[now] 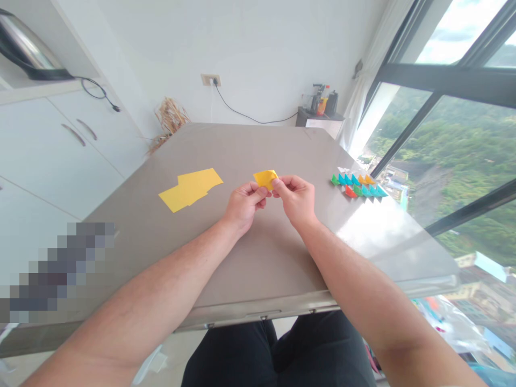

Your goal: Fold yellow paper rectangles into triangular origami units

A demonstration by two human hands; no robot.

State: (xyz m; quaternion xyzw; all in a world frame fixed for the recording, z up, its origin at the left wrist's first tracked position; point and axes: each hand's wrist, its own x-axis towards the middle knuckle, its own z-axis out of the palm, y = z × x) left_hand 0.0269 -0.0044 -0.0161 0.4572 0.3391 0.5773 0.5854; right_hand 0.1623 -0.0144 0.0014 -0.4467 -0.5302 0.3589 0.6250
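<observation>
Between my two hands, above the middle of the table, is a small folded piece of yellow paper (265, 177). My left hand (244, 205) pinches its lower left side between thumb and fingers. At its right edge, my right hand (297, 198) grips it the same way. Its exact folds are partly covered by my fingers. To the left, flat yellow paper sheets (189, 189) lie overlapping on the table. Over on the right stand two rows of small folded paper boats (358, 185) in green, blue, orange and red.
The grey table (250, 258) reaches back towards a white wall. A window (439, 123) runs along the right side. Beyond the far right corner stands a small cabinet (322, 124) with bottles on top. Dried stalks (171, 118) are behind the far left corner.
</observation>
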